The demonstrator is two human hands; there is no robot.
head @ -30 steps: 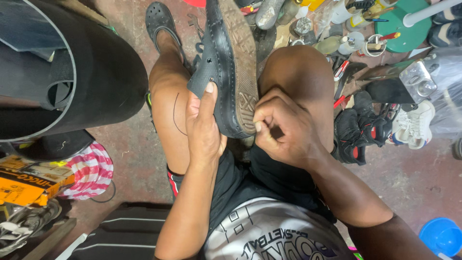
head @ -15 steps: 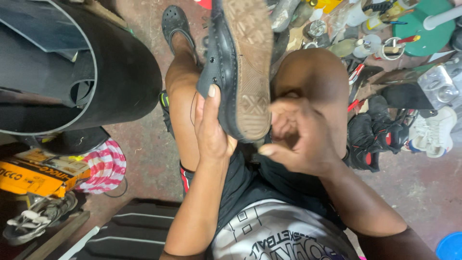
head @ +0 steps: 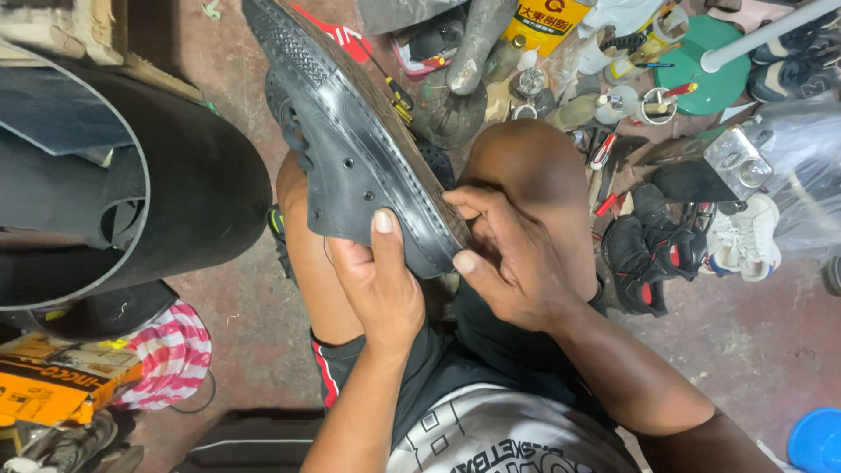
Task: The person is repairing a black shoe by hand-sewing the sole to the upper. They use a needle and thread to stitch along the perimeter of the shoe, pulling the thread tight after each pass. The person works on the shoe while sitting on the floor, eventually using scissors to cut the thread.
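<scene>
A black leather shoe (head: 350, 166) with a brown sole is held up over my knees, its sole edge turned to the right. My left hand (head: 378, 282) grips the shoe's heel part from below, thumb laid up along the upper. My right hand (head: 512, 254) is closed on the heel end of the sole, thumb and fingers pinching its rim. Both hands touch the shoe. My bare knees and black shorts lie beneath it.
A big roll of black rubber sheet (head: 131, 193) stands at left. A striped cloth (head: 171, 355) and a yellow box (head: 53, 390) lie below it. Tools, bottles, a green stool base (head: 714, 66), black shoes (head: 653, 250) and a white sneaker (head: 745, 236) crowd the floor at right.
The shoe has been turned from sole-up to lying on its side and tilted left. My right hand moved from beside the heel onto the sole's rim. The camera moved closer.
</scene>
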